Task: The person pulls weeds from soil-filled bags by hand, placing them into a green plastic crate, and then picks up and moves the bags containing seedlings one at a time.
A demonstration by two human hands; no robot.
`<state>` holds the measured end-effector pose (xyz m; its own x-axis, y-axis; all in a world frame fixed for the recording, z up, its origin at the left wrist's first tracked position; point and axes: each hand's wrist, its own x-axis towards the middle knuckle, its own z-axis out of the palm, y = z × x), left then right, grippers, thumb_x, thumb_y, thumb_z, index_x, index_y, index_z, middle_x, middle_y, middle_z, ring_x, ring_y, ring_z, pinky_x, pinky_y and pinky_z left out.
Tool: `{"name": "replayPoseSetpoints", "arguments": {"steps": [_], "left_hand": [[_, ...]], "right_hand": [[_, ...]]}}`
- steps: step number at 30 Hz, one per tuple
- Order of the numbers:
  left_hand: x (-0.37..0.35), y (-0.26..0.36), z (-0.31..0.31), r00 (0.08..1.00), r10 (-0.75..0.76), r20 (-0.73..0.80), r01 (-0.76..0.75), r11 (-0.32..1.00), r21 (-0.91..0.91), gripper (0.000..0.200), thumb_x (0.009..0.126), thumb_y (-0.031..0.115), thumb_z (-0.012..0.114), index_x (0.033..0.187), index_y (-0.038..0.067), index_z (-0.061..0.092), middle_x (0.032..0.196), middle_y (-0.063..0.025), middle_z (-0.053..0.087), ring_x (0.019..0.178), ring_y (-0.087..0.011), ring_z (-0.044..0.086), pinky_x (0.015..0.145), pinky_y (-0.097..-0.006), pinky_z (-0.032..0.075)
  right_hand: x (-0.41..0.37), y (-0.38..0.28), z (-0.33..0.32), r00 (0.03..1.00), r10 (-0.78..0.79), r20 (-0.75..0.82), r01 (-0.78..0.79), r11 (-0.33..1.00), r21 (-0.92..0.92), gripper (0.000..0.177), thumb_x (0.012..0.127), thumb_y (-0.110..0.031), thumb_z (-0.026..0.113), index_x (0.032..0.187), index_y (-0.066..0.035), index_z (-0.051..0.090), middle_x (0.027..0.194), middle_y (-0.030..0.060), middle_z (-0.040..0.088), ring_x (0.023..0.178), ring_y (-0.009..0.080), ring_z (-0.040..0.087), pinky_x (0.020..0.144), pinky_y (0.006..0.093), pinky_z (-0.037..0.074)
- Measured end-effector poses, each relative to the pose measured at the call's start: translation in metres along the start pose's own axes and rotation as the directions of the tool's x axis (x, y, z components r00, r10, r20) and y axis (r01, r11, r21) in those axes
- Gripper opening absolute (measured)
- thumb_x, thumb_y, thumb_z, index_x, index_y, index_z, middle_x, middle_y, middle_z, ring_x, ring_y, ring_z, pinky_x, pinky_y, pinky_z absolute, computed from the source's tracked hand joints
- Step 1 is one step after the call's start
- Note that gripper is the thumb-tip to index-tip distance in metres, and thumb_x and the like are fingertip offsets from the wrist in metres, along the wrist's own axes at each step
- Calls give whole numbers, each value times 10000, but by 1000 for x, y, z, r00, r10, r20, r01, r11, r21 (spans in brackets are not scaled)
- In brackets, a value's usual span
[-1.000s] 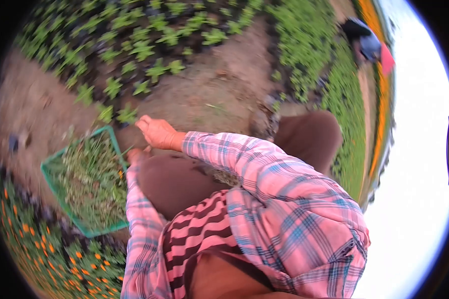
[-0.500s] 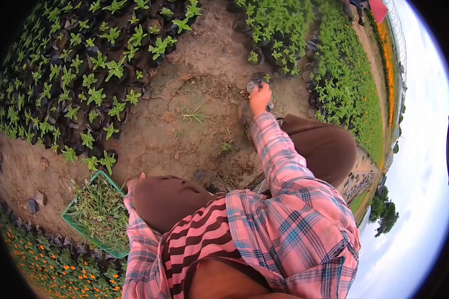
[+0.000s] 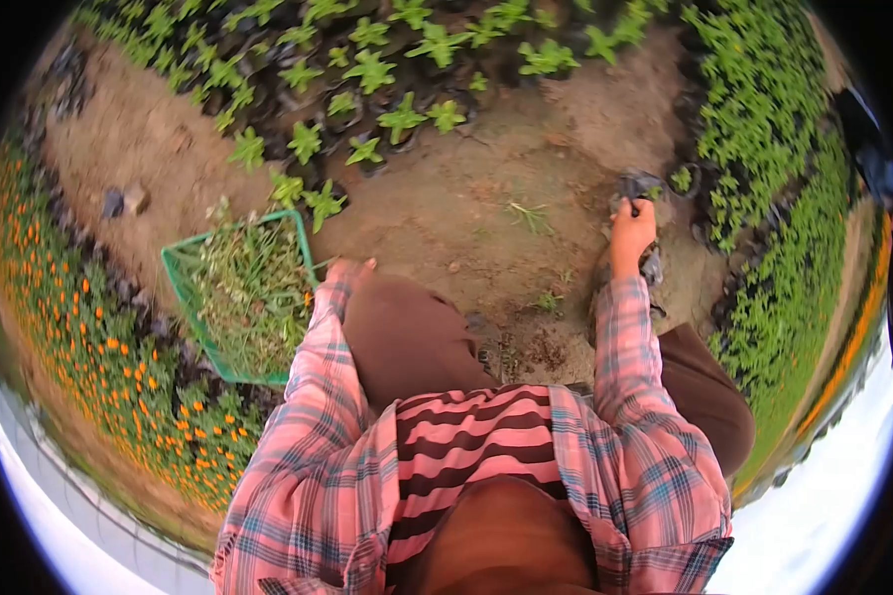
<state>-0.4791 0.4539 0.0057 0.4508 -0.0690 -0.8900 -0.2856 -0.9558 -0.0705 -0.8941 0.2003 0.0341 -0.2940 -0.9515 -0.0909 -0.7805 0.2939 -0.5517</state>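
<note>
My right hand (image 3: 632, 234) is closed on a dark plastic bag (image 3: 639, 184), low over the soil on the right side. A small green seedling (image 3: 681, 179) in a dark bag stands just beyond it. At my left knee, my left hand (image 3: 350, 271) is partly hidden by the sleeve and trouser leg; its grip cannot be made out. Next to that hand is a green crate (image 3: 208, 349) filled with pulled grass and weeds (image 3: 253, 288).
Potted seedlings (image 3: 372, 69) spread across the top. Denser green plants (image 3: 764, 119) line the right. Orange flowers (image 3: 99, 342) grow at the left. Stones (image 3: 114, 203) lie on the soil (image 3: 446, 218). Part of another person (image 3: 871, 164) shows at the right edge.
The view has turned, so the crate, plants and both hands appear farther right. My right hand remains at the dark plastic, and my left hand remains beside the crate.
</note>
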Motion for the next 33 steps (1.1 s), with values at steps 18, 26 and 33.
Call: {"name": "replayPoseSetpoints", "arguments": {"steps": [18, 26, 33], "left_hand": [[-20, -3, 18, 999, -42, -19, 45, 983, 179, 531, 807, 465, 701, 1053, 5, 602, 929, -62, 676, 855, -202, 623, 720, -345, 490], [-14, 2, 13, 965, -167, 204, 171, 985, -3, 615, 835, 484, 649, 1214, 20, 511, 1186, -118, 596, 1107, -242, 565, 919, -349, 444], [3, -22, 30, 992, -82, 93, 76, 995, 70, 635, 773, 615, 631, 1123, 86, 616, 1093, -108, 652, 1039, -239, 610, 898, -373, 466]], "right_hand": [[-176, -174, 139, -6, -874, 485, 784, 297, 546, 176, 789, -114, 628, 952, -76, 572, 850, 92, 562, 749, 261, 601, 628, 354, 504], [-164, -183, 129, 509, -691, 514, 577, 716, 393, 132, 840, -135, 617, 955, -71, 614, 868, 125, 605, 769, 314, 613, 673, 393, 503], [-164, -205, 153, 419, -644, 640, 772, 623, 122, 106, 803, -147, 597, 852, -53, 589, 861, 147, 616, 759, 343, 627, 651, 436, 508]]}}
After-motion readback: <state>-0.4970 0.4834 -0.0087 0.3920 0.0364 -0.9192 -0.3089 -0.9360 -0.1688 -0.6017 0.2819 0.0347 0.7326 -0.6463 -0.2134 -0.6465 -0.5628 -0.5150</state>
